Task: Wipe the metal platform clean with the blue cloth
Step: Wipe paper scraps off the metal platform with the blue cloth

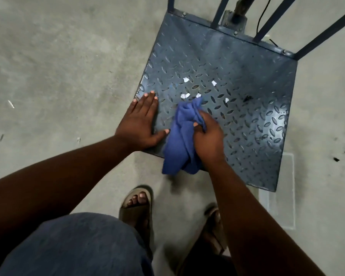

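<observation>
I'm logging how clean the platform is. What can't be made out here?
- Plate under the blue cloth and right hand: covered, head view.
- Corner of the metal platform under the left hand: hidden.
- Dark speck: too small to identify.
- Upright bars: cut off by the top edge.

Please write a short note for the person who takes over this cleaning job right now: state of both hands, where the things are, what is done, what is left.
Left hand: open, flat on the near left corner of the metal platform, bracing.
Right hand: closed on the bunched blue cloth, which lies on the platform's near edge and hangs partly over it.
Done: nothing clearly finished; wiping is under way at the near edge.
Left: several white scraps and a dark bit sit mid-platform, just beyond the cloth. Sweep these off, then wipe the remaining surface up to the back rail.
</observation>
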